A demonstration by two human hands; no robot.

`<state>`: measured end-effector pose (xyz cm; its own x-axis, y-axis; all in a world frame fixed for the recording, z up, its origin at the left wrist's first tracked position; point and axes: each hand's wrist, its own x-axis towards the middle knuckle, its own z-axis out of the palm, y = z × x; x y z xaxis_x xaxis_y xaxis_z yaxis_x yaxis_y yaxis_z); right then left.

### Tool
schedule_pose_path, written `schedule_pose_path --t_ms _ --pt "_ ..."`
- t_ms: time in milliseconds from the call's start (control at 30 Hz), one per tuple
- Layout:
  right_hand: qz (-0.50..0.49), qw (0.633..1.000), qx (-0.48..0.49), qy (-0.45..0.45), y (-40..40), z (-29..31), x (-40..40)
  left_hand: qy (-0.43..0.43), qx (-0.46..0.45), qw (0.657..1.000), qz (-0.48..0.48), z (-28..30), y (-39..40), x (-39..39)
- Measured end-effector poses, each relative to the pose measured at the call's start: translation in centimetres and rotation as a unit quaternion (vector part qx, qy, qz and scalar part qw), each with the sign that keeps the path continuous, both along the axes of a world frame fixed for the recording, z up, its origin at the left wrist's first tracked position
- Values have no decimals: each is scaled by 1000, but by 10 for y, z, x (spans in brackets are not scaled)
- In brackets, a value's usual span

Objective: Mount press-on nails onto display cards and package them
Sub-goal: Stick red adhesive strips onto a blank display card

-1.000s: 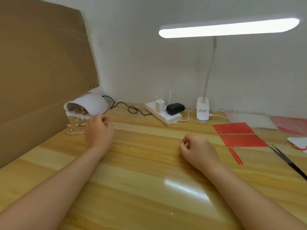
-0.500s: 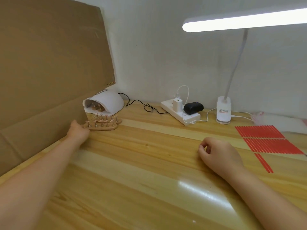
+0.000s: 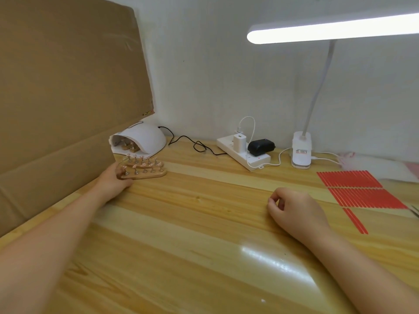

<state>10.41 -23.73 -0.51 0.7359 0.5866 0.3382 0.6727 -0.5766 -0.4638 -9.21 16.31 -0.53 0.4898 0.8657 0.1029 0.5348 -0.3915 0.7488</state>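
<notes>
Fetching step: left hand (image 3: 113, 181) gripping wooden nail stand (image 3: 145, 169) before white dome lamp (image 3: 141, 139); right hand (image 3: 294, 209) loosely curled, empty. Next, probably sliding nearer, gently.

A pale wooden table (image 3: 204, 245) fills the lower view, glare at 5 o'clock. A white wall (image 3: 226, 75) rises behind at 12 o'clock. At 10 o'clock leans a brown cardboard sheet (image 3: 68, 87). At 2 o'clock glows a white desk lamp (image 3: 328, 30).

Both forearms are bare from the frame's edge to the wrist, with no sleeve, watch, bracelet or glove visible, and the left hand (image 3: 113, 181) and right hand (image 3: 294, 207) wear no rings.
</notes>
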Motion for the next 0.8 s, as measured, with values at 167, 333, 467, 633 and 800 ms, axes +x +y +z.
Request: schedule_pose_path --t_ms 167,333,467,633,800 --pt "1 1000 2 -3 0 0 0 -4 40 999 -28 0 -4 -5" --pt "11 1000 17 17 -3 2 -2 4 45 998 -52 1 -12 -1" --pt "19 997 54 44 -7 3 -3 -31 31 998 -43 5 -29 7" --pt "28 992 80 89 -19 15 8 -118 -6 988 -100 24 -84 38" --pt "10 997 69 39 -63 24 26 -155 -28 965 -211 42 -157 87"
